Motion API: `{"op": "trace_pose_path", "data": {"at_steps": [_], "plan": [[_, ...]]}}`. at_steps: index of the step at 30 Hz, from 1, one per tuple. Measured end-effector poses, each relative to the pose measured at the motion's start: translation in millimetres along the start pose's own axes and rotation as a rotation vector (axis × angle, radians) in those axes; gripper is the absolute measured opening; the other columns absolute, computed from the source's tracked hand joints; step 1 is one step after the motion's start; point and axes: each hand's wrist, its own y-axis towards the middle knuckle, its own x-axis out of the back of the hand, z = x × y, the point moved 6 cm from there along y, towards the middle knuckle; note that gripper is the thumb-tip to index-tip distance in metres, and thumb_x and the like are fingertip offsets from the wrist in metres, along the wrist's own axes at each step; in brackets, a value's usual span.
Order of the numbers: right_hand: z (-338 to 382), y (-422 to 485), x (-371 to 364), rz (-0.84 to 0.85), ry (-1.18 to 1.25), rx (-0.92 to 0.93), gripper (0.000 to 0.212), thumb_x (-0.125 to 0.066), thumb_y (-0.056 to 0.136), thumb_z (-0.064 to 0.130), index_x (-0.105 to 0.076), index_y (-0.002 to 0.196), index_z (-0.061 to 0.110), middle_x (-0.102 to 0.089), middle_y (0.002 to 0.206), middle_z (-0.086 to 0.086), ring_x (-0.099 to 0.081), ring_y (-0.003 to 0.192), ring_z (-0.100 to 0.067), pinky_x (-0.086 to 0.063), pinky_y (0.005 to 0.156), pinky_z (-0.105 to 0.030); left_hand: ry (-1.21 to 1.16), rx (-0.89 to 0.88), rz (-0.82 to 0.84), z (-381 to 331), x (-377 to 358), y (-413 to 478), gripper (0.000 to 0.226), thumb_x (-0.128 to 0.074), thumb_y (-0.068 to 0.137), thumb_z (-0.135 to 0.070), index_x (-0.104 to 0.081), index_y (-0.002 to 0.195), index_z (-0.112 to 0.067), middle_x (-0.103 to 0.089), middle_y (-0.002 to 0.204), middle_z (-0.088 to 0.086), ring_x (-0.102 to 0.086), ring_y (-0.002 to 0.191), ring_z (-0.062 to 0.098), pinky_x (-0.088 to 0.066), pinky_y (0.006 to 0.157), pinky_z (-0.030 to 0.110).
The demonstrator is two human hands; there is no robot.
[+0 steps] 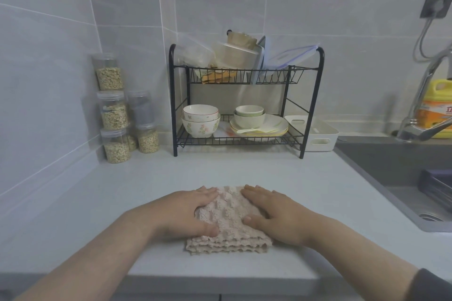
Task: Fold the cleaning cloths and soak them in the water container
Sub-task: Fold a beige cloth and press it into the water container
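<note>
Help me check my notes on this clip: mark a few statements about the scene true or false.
1. Both hands, left and right, press flat on the folded cloth. True.
2. The cloth is soaking in a water container. False: it lies on the counter.
3. Bowls stand on the lower shelf of the black rack. True.
4. The clear jars left of the rack are empty. False: the jars hold flaky grain.
</note>
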Motion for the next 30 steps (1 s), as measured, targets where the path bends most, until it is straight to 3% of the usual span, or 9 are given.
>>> {"op": "trace_pose_path", "data": {"at_steps": [6,9,12,16,19,22,24,27,30], "plan": [[-4.2,0.5,-2.5,-0.009,0.111,-0.049,0.069,-0.045,0.09,0.06,-0.025,0.149,0.031,-0.021,0.157,0.01,-0.022,0.143,-0.011,-0.013,0.119,-0.033,0.022,0.01,0.016,2.4,-5.0,2.0,0.092,-0.059,0.082,-0.057,-0.004,0.151,-0.034,0.0,0.157,-0.02,0.005,0.126,-0.015,0.002,0.108,0.013],[-14.8,-3.1,8.2,-0.221,0.271,-0.246,0.047,-0.046,0.088,0.061,-0.059,0.109,0.021,-0.056,0.122,0.003,-0.049,0.117,-0.022,-0.037,0.101,-0.037,-0.04,0.024,-0.042,2.3,-5.2,-0.7,0.093,-0.062,0.08,-0.057,-0.006,0.151,-0.035,-0.001,0.156,-0.022,0.003,0.13,-0.015,-0.001,0.11,0.013],[-13.3,-1.7,11.9,-0.237,0.092,-0.388,0.049,-0.043,0.082,0.067,-0.053,0.071,0.02,-0.059,0.095,-0.003,-0.053,0.098,-0.025,-0.042,0.086,-0.035,-0.038,0.034,-0.092,2.4,-4.7,-2.6,0.095,-0.063,0.079,-0.057,-0.005,0.151,-0.034,0.002,0.157,-0.021,0.002,0.138,-0.01,-0.003,0.114,0.017],[4.1,-3.1,12.6,-0.256,0.417,-0.378,0.018,-0.062,0.08,0.036,-0.051,0.087,0.025,-0.062,0.085,0.006,-0.06,0.074,-0.014,-0.047,0.063,-0.027,-0.096,0.106,-0.15,6.1,-4.9,-5.7,0.106,-0.067,0.073,-0.061,-0.002,0.152,-0.031,0.008,0.157,-0.019,0.001,0.143,-0.003,-0.007,0.118,0.024],[21.2,-9.4,14.5,-0.313,0.817,-0.316,0.021,-0.058,0.084,0.013,-0.045,0.095,0.025,-0.064,0.083,-0.001,-0.057,0.054,-0.012,-0.044,0.044,-0.026,-0.2,0.179,-0.215,10.0,-5.4,-14.2,0.114,-0.071,0.068,-0.061,-0.001,0.152,-0.027,-0.002,0.158,-0.016,-0.016,0.144,0.005,-0.018,0.115,0.022],[37.4,-17.5,29.6,-0.419,1.038,-0.23,0.024,-0.056,0.083,0.003,-0.047,0.097,0.022,-0.068,0.089,-0.009,-0.063,0.065,-0.02,-0.05,0.051,-0.032,-0.499,0.174,-0.279,9.1,-4.3,-19.8,0.1,-0.079,0.06,-0.055,-0.028,0.141,-0.027,-0.049,0.132,-0.023,-0.051,0.117,0.001,-0.04,0.099,0.019],[47.3,-22.3,43.6,-0.461,1.188,-0.152,0.028,-0.056,0.083,-0.004,-0.048,0.103,0.015,-0.071,0.094,-0.014,-0.066,0.078,-0.031,-0.055,0.068,-0.049,-0.927,0.135,-0.305,3.1,-2.1,-23.9,0.075,-0.081,0.063,-0.045,-0.048,0.126,-0.02,-0.066,0.118,-0.008,-0.063,0.109,0.011,-0.046,0.098,0.03],[59.6,-31.1,63.8,-0.444,1.42,-0.034,0.041,-0.063,0.072,-0.006,-0.049,0.109,0.007,-0.071,0.088,-0.014,-0.065,0.08,-0.033,-0.055,0.073,-0.048,-1.67,0.055,-0.226,-22.9,4.0,-36.6,0.032,-0.062,0.08,-0.024,-0.071,0.104,-0.004,-0.07,0.111,0.016,-0.069,0.1,0.028,-0.046,0.095,0.047],[63.3,-41.4,77.1,-0.447,1.498,-0.016,0.042,-0.064,0.071,-0.007,-0.052,0.109,0.008,-0.071,0.087,-0.014,-0.065,0.079,-0.031,-0.055,0.074,-0.045,-1.792,0.013,-0.253,-36.7,15.7,-43.9,0.027,-0.057,0.076,-0.017,-0.076,0.088,-0.001,-0.072,0.101,0.019,-0.072,0.085,0.03,-0.048,0.088,0.046]]}}
